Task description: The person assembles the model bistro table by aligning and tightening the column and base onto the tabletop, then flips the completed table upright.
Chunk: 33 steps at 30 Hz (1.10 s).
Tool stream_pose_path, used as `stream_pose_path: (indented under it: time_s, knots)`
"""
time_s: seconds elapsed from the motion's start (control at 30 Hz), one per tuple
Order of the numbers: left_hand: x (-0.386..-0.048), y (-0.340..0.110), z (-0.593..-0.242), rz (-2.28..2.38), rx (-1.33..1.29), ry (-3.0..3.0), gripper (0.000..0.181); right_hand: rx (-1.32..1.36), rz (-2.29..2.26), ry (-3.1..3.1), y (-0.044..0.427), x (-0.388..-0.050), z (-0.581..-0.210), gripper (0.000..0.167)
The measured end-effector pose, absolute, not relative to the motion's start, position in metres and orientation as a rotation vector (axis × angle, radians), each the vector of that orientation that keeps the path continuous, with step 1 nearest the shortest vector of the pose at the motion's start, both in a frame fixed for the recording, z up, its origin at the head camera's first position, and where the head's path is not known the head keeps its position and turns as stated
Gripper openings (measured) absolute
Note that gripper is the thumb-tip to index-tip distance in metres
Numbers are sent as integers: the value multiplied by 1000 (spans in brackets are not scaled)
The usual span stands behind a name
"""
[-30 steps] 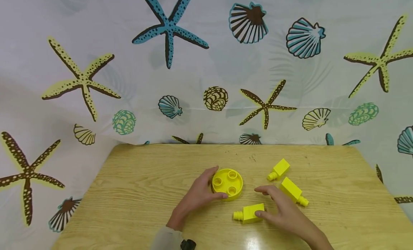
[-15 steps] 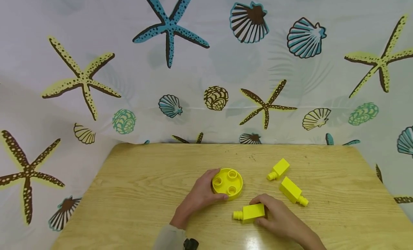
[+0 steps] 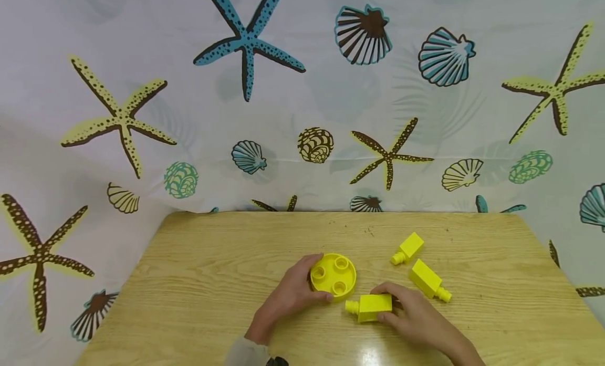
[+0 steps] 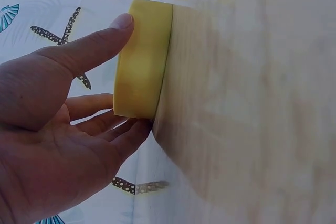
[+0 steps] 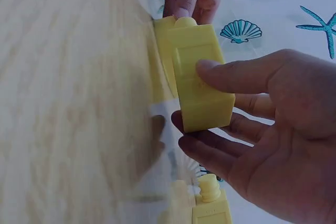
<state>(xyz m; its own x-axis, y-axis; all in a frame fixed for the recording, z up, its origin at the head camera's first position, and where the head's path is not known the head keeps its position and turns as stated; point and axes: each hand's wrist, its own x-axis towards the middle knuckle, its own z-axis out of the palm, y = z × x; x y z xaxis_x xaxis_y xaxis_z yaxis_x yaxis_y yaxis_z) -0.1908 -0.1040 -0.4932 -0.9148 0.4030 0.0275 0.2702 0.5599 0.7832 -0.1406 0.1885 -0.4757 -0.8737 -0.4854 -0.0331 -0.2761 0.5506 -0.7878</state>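
My left hand grips a round yellow base by its left side, thumb at the near edge and fingers at the far edge. Three round sockets face up inside the base's rim. In the left wrist view the base shows its smooth side wall, standing on the wood. To the right, my right hand pinches a yellow rectangular block with a threaded end, thumb on one face. That ridged end points left, near the base. In the right wrist view the block appears slightly off the tabletop.
Two more yellow blocks with threaded ends lie on the table to the right: one farther back, one nearer beside my right hand. The wooden table meets a cloth printed with starfish and shells behind it.
My right hand came in with spread fingers, closed on the yellow block and shifted it slightly up and right. My left hand keeps the round base, which now looks a little nearer and tilted.
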Motion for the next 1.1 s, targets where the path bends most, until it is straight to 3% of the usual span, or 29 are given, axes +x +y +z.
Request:
stream_pose_path:
  time_s: [0.27,0.47,1.1]
  knots:
    - [-182,-106,-491,1337,568,2538,90,-641,-1543,2481,190,-143,-471,39]
    - [-178,-111,-492,1329,599,2462,90,-606,-1639,2540,187,-148,-467,30]
    - [-168,-102,-492,1254,700,2518,98,-596,-1501,2867,176,-161,-469,21]
